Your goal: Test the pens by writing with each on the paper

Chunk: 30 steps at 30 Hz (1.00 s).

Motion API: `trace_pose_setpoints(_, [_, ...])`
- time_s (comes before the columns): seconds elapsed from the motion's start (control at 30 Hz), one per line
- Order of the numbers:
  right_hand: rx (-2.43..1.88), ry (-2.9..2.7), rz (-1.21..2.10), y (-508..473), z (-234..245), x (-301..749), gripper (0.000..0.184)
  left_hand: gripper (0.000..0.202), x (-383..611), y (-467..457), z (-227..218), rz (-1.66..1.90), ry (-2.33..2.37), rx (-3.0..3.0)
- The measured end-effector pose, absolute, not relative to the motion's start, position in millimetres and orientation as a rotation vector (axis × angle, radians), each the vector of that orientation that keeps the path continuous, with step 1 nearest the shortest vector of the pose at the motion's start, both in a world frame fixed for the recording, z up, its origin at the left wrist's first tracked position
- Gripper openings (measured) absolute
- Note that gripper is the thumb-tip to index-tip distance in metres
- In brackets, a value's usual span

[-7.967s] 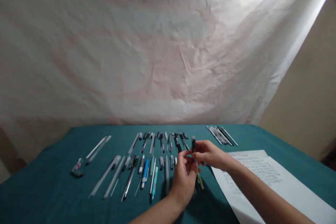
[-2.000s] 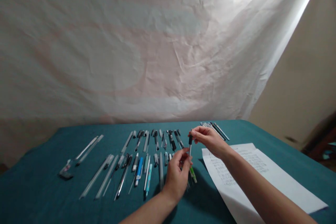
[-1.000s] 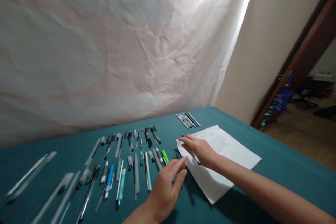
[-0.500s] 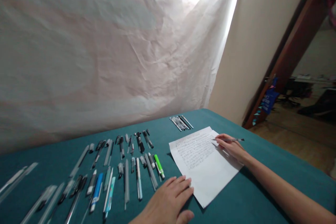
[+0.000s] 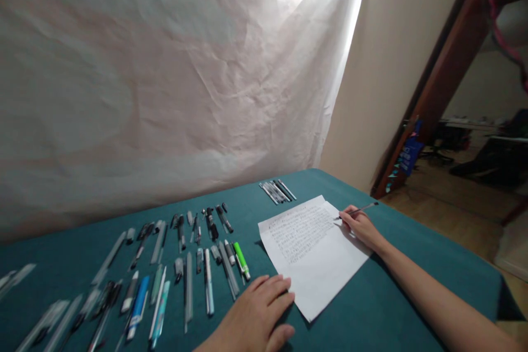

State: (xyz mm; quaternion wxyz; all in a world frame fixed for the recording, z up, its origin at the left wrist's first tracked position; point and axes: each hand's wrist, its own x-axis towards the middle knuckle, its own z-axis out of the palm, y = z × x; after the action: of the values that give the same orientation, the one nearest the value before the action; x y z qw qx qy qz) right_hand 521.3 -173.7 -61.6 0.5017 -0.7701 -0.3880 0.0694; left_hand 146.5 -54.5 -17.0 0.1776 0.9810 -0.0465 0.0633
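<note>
My right hand point(image 5: 359, 224) pinches a thin pen point(image 5: 363, 209) in a writing grip, its tip touching the right edge of a white sheet of paper point(image 5: 313, 253) covered with handwriting. My left hand point(image 5: 258, 316) lies flat with fingers stretched out on the teal tablecloth point(image 5: 371, 308), fingertips just at the sheet's near left edge. To the left of that hand lie rows of several pens point(image 5: 193, 264), among them a bright green one point(image 5: 241, 260) and a blue one point(image 5: 137, 300).
A small bundle of pens point(image 5: 277, 191) lies at the table's far edge, beyond the sheet. A crumpled white cloth point(image 5: 165, 77) hangs behind the table. At the right a doorway with a brown frame point(image 5: 437, 82) opens onto another room.
My view has swung right. Earlier both hands held the pen over the rows; now my right hand has carried it to the paper's right edge and my left hand rests flat.
</note>
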Motion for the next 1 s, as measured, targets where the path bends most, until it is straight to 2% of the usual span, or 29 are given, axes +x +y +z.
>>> trace_pose_setpoints(0.4, [-1.847,-1.066,0.08,-177.7,-54.4,518.4,0.024,0.043,150.5,-54.5,-14.8,0.148,-0.092,2.751])
trace_pose_setpoints(1.0, [-1.93,-0.963,0.007,-180.7,-65.6,530.3,0.015,0.041,146.9,-67.2,-5.4,0.131,-0.001,2.741])
